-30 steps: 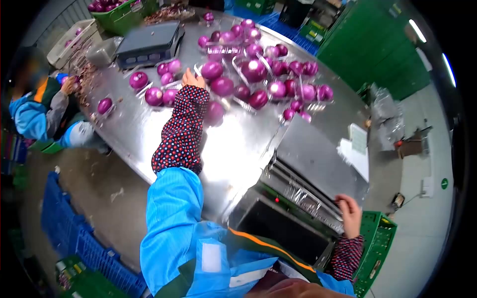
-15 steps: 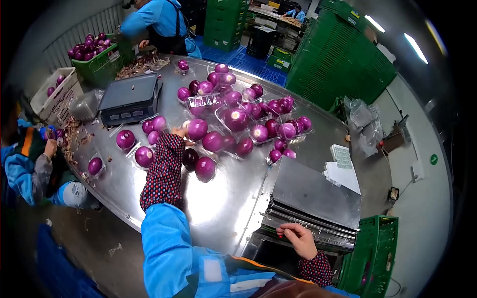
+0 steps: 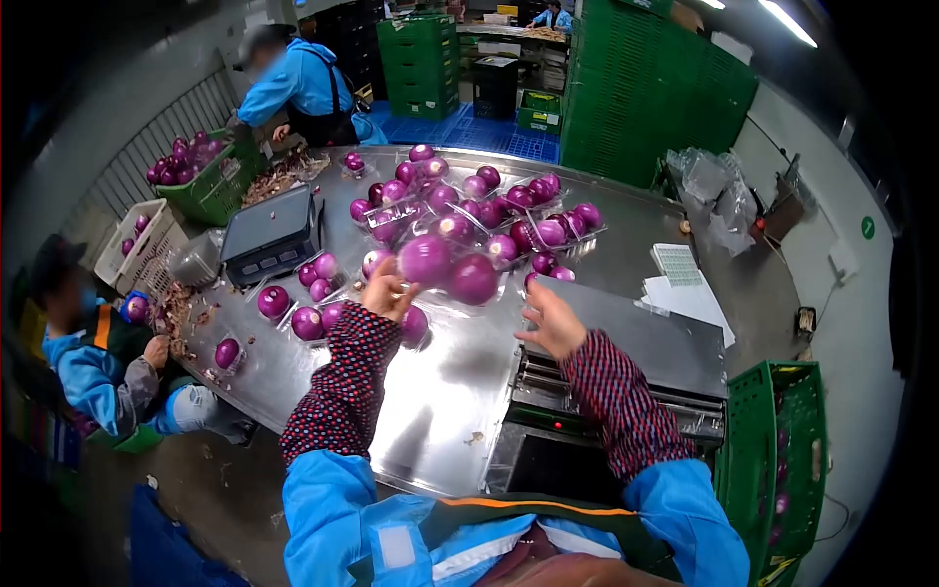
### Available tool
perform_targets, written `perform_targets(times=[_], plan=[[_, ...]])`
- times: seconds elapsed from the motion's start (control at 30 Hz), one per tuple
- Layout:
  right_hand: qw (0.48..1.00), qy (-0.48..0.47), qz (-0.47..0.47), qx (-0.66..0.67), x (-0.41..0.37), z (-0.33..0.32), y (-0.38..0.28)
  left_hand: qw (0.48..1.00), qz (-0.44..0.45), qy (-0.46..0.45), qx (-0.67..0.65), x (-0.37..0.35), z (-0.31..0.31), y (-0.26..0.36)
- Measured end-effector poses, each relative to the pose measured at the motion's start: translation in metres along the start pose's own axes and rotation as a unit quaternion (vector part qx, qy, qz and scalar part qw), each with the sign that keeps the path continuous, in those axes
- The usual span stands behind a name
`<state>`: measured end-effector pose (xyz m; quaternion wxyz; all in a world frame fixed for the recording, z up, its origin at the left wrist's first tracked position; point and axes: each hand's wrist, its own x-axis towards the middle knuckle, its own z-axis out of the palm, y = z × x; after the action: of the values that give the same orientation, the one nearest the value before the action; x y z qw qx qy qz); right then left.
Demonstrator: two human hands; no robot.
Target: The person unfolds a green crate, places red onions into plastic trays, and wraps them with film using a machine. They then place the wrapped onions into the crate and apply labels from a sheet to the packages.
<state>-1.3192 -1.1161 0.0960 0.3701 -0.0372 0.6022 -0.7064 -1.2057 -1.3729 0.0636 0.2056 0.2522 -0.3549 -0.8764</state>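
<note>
My left hand (image 3: 389, 291) grips the near left side of a clear plastic tray holding large red onions (image 3: 473, 280). The tray is raised over the steel table and blurred by motion; its edges are hard to make out. My right hand (image 3: 554, 321) is open, fingers apart, to the right of that tray and not touching it. Under it lies the grey metal top of a wrapping machine (image 3: 626, 338). Beyond my hands, many more red onions (image 3: 454, 228) sit in clear trays. A loose-looking onion (image 3: 415, 326) rests beneath my left hand.
A dark scale (image 3: 272, 235) stands on the steel table (image 3: 440, 411) at the left. Green crates (image 3: 773, 430) are at the lower right. Two co-workers (image 3: 303, 83) (image 3: 98, 342) work along the left side. Papers (image 3: 690, 293) lie right of the machine.
My left hand has lifted the tray of onions off the table and brought it nearer and rightward. My right hand has moved up and forward from the machine's front towards the tray.
</note>
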Motion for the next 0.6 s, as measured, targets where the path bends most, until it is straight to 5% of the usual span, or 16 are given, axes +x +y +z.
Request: perform_targets(times=[0.03, 0.1, 0.2, 0.3, 0.4, 0.53, 0.57, 0.6], plan=[[0.993, 0.002, 0.085, 0.08, 0.007, -0.004, -0.012, 1.0, -0.008, -0.02, -0.004, 0.0, 0.017, -0.014], [0.956, -0.227, 0.066, 0.174, 0.014, -0.044, -0.025, 0.994, -0.037, -0.101, 0.012, -0.057, 0.102, -0.024], [0.988, -0.076, 0.009, 0.136, -0.001, -0.117, -0.023, 0.961, -0.104, -0.168, 0.193, -0.059, 0.154, -0.076], [0.993, 0.023, -0.011, 0.113, 0.005, -0.219, 0.0, 0.935, -0.173, -0.234, 0.201, -0.019, 0.166, -0.169], [0.99, 0.099, 0.06, -0.08, -0.038, -0.27, -0.016, 0.892, -0.224, -0.206, 0.335, -0.037, 0.19, -0.215], [0.969, 0.112, 0.076, -0.209, -0.08, -0.314, -0.022, 0.822, -0.098, -0.31, 0.468, -0.067, 0.202, -0.227], [0.943, 0.131, 0.011, -0.305, -0.096, -0.326, -0.017, 0.823, -0.088, -0.292, 0.479, -0.081, 0.2, -0.222], [0.861, 0.139, -0.149, -0.466, -0.099, -0.362, 0.003, 0.782, 0.013, -0.301, 0.547, -0.082, 0.179, -0.228]])
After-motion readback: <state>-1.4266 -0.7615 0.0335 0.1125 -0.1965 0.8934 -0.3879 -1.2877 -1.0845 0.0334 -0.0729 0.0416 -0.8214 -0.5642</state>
